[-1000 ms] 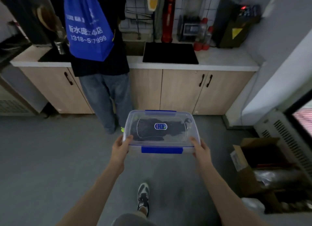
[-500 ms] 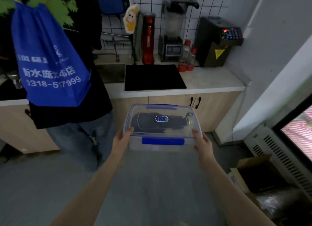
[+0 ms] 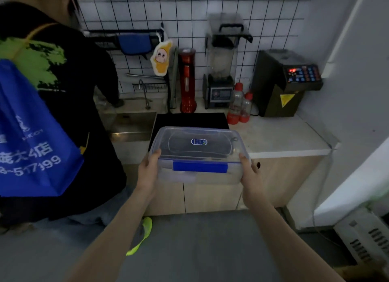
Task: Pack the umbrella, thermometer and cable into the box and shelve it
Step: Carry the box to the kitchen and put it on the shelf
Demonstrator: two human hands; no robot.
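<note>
The lidded box [image 3: 200,153] sits level between left hand [image 3: 148,172] and right hand [image 3: 251,176], each grip clasping an end.

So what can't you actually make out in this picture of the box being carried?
- Contents of the box: head view, only a dark shape shows through the cloudy lid; thermometer and cable cannot be told apart.
- Fingers of the left hand and right hand: mostly hidden under and behind the box.
- Shelf: none in frame.
- Label on the lid: too small to read.
- Person with the blue bag: cut off by the left edge.
</note>
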